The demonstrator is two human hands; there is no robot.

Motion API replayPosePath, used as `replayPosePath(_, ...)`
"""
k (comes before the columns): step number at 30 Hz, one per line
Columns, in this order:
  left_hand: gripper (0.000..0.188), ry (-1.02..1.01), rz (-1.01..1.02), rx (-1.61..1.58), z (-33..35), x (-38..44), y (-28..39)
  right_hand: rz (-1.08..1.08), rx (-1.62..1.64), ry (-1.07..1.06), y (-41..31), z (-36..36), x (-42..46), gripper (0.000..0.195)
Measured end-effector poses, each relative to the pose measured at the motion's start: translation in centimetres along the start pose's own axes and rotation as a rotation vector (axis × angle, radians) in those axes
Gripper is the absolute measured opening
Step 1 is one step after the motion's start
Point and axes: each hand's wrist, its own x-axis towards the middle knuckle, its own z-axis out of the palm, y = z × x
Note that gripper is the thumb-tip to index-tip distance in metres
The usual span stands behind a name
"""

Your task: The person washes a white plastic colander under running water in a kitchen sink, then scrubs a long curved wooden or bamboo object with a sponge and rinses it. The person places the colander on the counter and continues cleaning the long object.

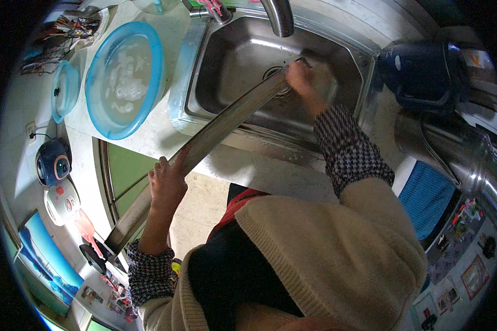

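A long, narrow metal strip (232, 113), dull and stained, slants from above the sink down to the left past the counter's front edge. My left hand (167, 180) is wrapped around it below its middle, just off the counter. At its upper end, over the basin, my right hand (301, 78) is closed on the strip; motion blurs the fingers, and whether they also hold something small is unclear. Beneath lies a stainless steel sink (232, 53), its drain partly hidden by strip and hand. The curved faucet (279, 18) hangs above the basin's back edge.
Left of the sink, a blue-rimmed basin (153, 53) holds cloudy, foamy water. A smaller blue basin (72, 93) stands beyond it. To the right are a dark blue appliance (418, 74), a metal pot (443, 145) and a blue cloth (424, 194).
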Motion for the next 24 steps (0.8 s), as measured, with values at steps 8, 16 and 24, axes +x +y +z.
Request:
replayPosePath(8, 0.064, -0.033, -0.026, -0.041, 0.1, 0.3, 0.6, -0.271, 0.039, -0.038, -4.9, -2.0, -3.7, 0.022)
replayPosePath(16, 0.065, -0.002, 0.009, -0.043, 0.1, 0.5, 0.3, -0.029, -0.143, 0.041, 0.2, -0.3, 1.6, 0.023)
replayPosePath(24, 0.062, 0.130, 0.013, -0.001, 0.6, -0.2, 0.5, -0.492, 0.464, 0.005, 1.1, -0.1, -1.7, 0.015)
